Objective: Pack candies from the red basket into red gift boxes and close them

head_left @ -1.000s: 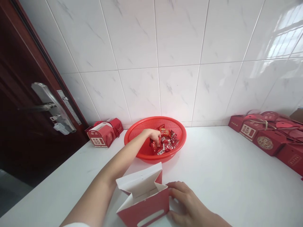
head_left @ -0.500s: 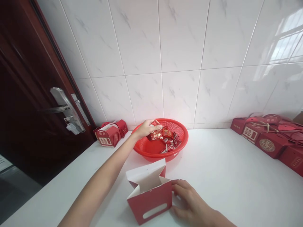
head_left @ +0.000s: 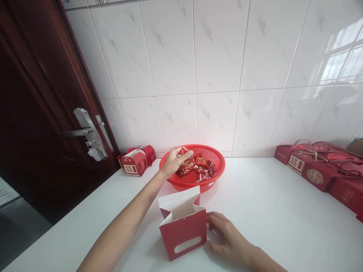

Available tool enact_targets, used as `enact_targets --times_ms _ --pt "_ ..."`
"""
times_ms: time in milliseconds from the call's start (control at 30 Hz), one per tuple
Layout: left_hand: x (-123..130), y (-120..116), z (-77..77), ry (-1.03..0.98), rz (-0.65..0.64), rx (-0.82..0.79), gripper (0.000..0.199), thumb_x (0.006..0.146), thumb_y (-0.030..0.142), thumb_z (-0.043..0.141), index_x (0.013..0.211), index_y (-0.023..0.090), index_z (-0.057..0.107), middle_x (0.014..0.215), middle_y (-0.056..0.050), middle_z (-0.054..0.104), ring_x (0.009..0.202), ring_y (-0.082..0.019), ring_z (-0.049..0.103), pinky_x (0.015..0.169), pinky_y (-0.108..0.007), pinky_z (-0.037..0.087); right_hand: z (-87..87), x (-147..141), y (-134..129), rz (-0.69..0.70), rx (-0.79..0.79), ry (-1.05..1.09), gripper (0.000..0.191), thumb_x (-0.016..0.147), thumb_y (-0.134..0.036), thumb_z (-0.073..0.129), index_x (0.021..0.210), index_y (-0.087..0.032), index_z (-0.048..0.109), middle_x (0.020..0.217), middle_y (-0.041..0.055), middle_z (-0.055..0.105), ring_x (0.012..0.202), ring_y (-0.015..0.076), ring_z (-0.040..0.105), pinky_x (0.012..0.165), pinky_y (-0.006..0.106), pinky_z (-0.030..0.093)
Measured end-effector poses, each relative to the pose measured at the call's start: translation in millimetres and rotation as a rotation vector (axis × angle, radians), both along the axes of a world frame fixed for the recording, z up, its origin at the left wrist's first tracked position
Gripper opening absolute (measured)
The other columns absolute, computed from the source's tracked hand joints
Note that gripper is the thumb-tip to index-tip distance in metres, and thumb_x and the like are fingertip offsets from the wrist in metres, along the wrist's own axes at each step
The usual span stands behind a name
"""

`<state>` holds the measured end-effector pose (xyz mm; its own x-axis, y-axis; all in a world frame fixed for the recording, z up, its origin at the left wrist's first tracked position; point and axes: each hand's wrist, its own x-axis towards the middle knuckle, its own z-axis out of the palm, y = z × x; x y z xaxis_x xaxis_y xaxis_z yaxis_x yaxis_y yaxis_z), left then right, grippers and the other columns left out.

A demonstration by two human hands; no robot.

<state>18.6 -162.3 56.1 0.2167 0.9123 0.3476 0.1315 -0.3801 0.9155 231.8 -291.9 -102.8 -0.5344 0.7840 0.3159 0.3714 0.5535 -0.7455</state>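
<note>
Red packets in the left hand, above the left part of the red basin; left grip clamped on them, thumb across the printed face; exact count not readable, since they overlap and the fingers hide part.

Right hand at the right side of the red carton; thumb and fingers parted, tips at the carton's side; how hard they press, cannot tell. Carton stands upright on the white table, just on the near side of the basin; mouth open upward, side folds creased inward, pale back flap raised.

Handling notes (judgement): thumb pressure best firm but light, spread over the overlap, as slick wrappers may slide past each other; pinch too near one edge and the outermost could slip out; wrist best raised enough for the hanging corners to clear the basin rim and the loose packets inside.

Carton looks light, so likely to skid or tip if nudged; right fingertips should brace the side low down, without squeezing the walls inward; the inward folds narrow the mouth, so any approach from above suits a bunched, edge-down hold; back flap best left unbumped; forearm clear of the carton's left corner.
</note>
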Motion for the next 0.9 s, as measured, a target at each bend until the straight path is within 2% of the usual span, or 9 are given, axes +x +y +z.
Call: enact_targets --times_ms 267,433,533,600,700,800,867,900 --pt "-11.6 -27.2 22.6 -0.096 0.126 0.132 0.057 0.063 0.07 0.082 0.072 0.017 0.062 0.068 0.002 0.062 0.061 -0.012 0.055 0.058 -0.024 0.045 5.2 1.1 -2.1 -0.011 -0.057 0.05 0.049 0.074 -0.012 0.056 0.122 -0.021 0.061 0.118 0.0094 0.068 0.096 0.0223 0.066 0.087 0.036 0.056" --pt "-21.1 -47.2 32.4 0.028 0.188 0.322 0.046 0.076 0.061 0.078 0.073 0.017 0.066 0.065 0.001 0.063 0.06 -0.013 0.055 0.058 -0.023 0.045 7.6 4.1 -2.1 -0.081 -0.045 0.082 0.036 0.084 -0.018 0.054 0.118 -0.022 0.063 0.111 0.0075 0.071 0.092 0.0213 0.069 0.087 0.036 0.056" --pt "-24.0 -63.1 37.7 0.105 0.216 0.426 0.037 0.084 0.053 0.074 0.074 0.017 0.067 0.064 0.001 0.063 0.061 -0.013 0.056 0.061 -0.023 0.046 16.5 12.7 2.4 -0.191 0.046 0.102 0.029 0.092 -0.027 0.053 0.117 -0.022 0.065 0.099 0.0067 0.073 0.092 0.0229 0.071 0.09 0.04 0.057" --pt "-23.7 -74.9 40.6 0.14 0.222 0.473 0.032 0.087 0.048 0.072 0.076 0.018 0.068 0.063 0.002 0.064 0.06 -0.013 0.057 0.061 -0.023 0.047 32.1 18.7 5.4 -0.284 0.135 0.173 0.026 0.094 -0.035 0.055 0.114 -0.022 0.067 0.098 0.0077 0.074 0.084 0.0229 0.071 0.087 0.041 0.058" --pt "-19.5 -90.7 43.5 0.161 0.211 0.521 0.027 0.089 0.043 0.071 0.078 0.019 0.068 0.064 0.002 0.066 0.06 -0.013 0.059 0.06 -0.023 0.047 71.7 19.3 4.1 -0.421 0.194 0.304 0.024 0.096 -0.044 0.059 0.101 -0.024 0.071 0.097 0.0071 0.075 0.078 0.022 0.068 0.078 0.038 0.059" --pt "-12.2 -101.3 44.6 0.16 0.202 0.572 0.023 0.091 0.038 0.071 0.079 0.019 0.067 0.066 0.002 0.069 0.061 -0.013 0.062 0.06 -0.023 0.048 117.9 3.4 -3.8 -0.349 0.219 0.42 0.024 0.095 -0.045 0.063 0.094 -0.024 0.073 0.094 0.0067 0.075 0.08 0.0219 0.068 0.077 0.036 0.058" --pt "-7.2 -105.7 44.5 0.153 0.215 0.623 0.019 0.092 0.034 0.07 0.08 0.019 0.067 0.069 0.002 0.07 0.063 -0.013 0.063 0.064 -0.022 0.05 142.6 -13.8 -8.3 -0.246 0.208 0.441 0.023 0.093 -0.046 0.068 0.093 -0.024 0.074 0.094 0.0058 0.076 0.086 0.0222 0.069 0.079 0.034 0.057" --pt "-5.2 -107.3 44.3 0.146 0.223 0.649 0.017 0.092 0.032 0.07 0.08 0.019 0.067 0.071 0.002 0.071 0.065 -0.012 0.064 0.066 -0.022 0.051 151.8 -22.6 -9.3 -0.204 0.193 0.454 0.023 0.091 -0.046 0.071 0.093 -0.023 0.074 0.092 0.0048 0.075 0.083 0.0209 0.068 0.077 0.033 0.057"
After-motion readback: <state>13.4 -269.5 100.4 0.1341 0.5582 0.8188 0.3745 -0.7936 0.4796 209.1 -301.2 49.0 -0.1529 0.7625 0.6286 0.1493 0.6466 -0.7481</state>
